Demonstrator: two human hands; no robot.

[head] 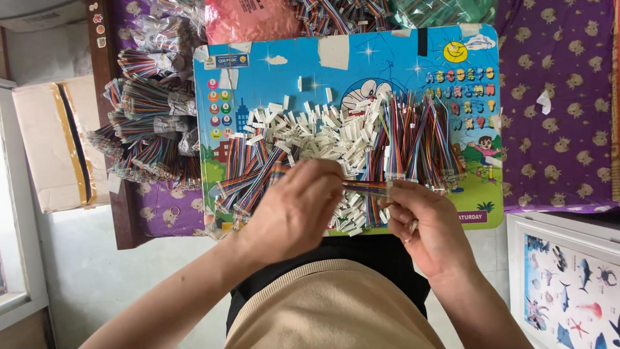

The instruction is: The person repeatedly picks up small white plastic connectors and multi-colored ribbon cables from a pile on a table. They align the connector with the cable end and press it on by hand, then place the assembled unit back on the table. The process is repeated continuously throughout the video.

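Purple patterned cloth [562,110] covers the bench, and on it lies a bright blue cartoon board [310,58] that serves as my work surface.

Head view, only view available. My left hand [297,207] and right hand [429,226] meet over the board's near edge. Between them runs one ribbon cable [367,187], multicoloured, long axis lying 9-to-3 o'clock. Left fingers pinch its 9 o'clock end; right fingers close around its 3 o'clock end, where a white tip shows. Both hands are grasping it, neither is slack. The cable sits at about 2 o'clock from my left hand and 10 o'clock from my right; the two are roughly equally near.

Board contents: loose white connector housings [323,126] heaped at centre, touching the wire piles. Cut ribbon cables [416,139] at 2 o'clock, more cables [248,178] at 9 o'clock.

Off the board, at 10 o'clock, bundled cable bunches [145,129] lie stacked. A cardboard box [55,142] stands at far 9 o'clock; contents not visible. At 4 o'clock, a sea-creature poster [568,284].
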